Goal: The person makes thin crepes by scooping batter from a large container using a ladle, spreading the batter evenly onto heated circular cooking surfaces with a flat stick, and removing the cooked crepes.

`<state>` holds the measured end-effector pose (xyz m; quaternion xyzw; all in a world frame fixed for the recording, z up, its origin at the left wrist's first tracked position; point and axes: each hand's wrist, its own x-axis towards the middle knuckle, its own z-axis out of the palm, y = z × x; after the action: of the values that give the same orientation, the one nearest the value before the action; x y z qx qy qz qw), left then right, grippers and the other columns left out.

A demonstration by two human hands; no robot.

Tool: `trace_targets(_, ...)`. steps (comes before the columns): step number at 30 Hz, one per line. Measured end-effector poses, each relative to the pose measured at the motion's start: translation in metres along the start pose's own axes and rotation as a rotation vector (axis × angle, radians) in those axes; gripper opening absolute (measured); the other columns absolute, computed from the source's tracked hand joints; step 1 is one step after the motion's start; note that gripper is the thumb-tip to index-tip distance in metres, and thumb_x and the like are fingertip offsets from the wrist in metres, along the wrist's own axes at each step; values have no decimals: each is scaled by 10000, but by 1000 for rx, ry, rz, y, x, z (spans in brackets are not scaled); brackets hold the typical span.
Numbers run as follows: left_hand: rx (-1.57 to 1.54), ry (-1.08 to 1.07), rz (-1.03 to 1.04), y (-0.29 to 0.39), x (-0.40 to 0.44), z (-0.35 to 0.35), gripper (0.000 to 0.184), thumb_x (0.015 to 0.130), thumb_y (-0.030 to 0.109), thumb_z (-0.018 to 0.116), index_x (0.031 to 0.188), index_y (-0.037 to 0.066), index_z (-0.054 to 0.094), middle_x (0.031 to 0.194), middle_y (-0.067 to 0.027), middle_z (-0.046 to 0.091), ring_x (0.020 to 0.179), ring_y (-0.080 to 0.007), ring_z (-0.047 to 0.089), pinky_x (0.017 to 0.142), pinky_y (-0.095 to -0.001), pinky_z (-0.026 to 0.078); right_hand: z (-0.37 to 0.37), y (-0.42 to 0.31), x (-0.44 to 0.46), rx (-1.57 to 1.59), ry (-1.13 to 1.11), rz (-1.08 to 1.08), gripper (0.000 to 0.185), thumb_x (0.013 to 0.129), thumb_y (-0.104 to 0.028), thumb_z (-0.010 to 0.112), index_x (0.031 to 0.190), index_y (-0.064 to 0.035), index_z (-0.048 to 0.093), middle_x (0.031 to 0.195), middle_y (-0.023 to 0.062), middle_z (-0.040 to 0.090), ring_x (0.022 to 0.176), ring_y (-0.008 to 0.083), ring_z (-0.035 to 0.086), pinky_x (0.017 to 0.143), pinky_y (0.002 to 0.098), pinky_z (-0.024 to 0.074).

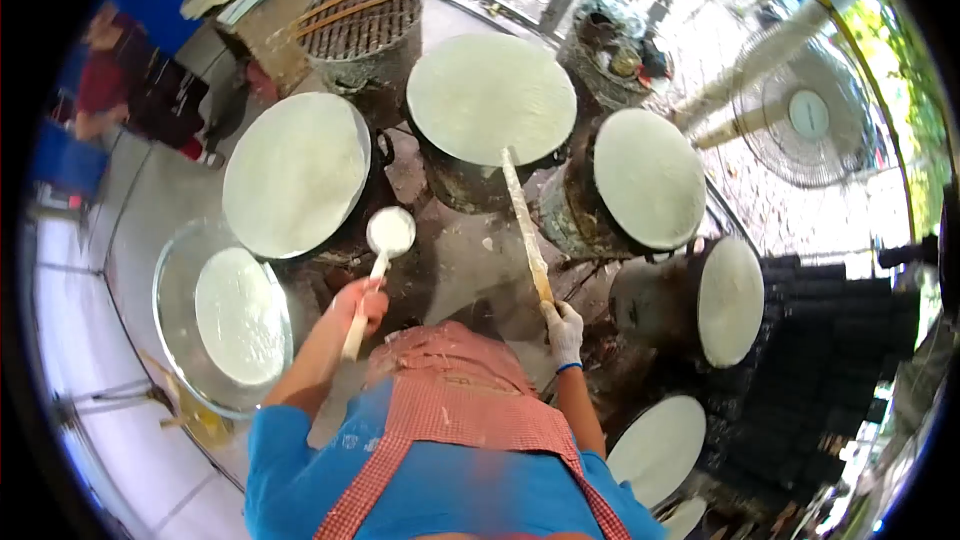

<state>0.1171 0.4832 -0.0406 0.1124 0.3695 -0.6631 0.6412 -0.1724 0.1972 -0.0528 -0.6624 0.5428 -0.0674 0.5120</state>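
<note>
My left hand, bare, is wrapped round the handle of a ladle whose bowl holds white liquid. My right hand, in a white glove, grips a long flat stick coated with white paste. The stick's far tip lies at the front edge of a round pan covered in a pale layer. Left of it is another pale-covered pan, with the ladle near its lower right. A large metal basin of white liquid stands at the left.
More pale-covered round pans curve along the right side. A grated drum with sticks is at the back. A fan stands back right, dark stacked blocks at right. A person is far left.
</note>
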Motion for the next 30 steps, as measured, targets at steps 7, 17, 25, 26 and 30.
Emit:
trace_targets(7,233,4,360,50,111,177,263,922,193,451,701,99,342,501,-8,331,373,-123,320,340,-252,285,-6,-66,86,164,-128,-347,431,859,-61,567,1271,26,473,1202,92,559,1068,137,508,909,256,393)
trace_targets(17,451,264,878,97,229,214,260,894,93,459,1099,40,309,572,-85,377,382,-196,346,356,-323,313,81,-126,140,-329,-47,-452,323,854,-330,556,1132,-178,615,820,193,643,739,303,626,683,378,477)
trace_targets(25,189,144,559,118,195,219,203,898,155,460,787,92,303,558,-4,330,385,-89,274,316,-220,258,77,-164,134,-452,-87,-320,386,841,-389,546,1147,-158,595,907,207,629,851,368,606,748,407,468)
trace_targets(26,212,217,630,120,197,221,230,897,182,480,755,82,330,552,3,347,377,-83,287,306,-211,264,85,-164,130,-430,-85,-314,382,839,-398,544,1121,-148,606,906,216,624,856,373,602,754,416,465)
trace_targets(30,108,-405,153,132,104,205,176,945,224,430,935,55,477,549,17,367,383,-70,329,308,-186,291,56,-181,130,-676,-19,-350,339,858,-350,534,1083,-112,624,831,219,633,789,380,612,697,447,465)
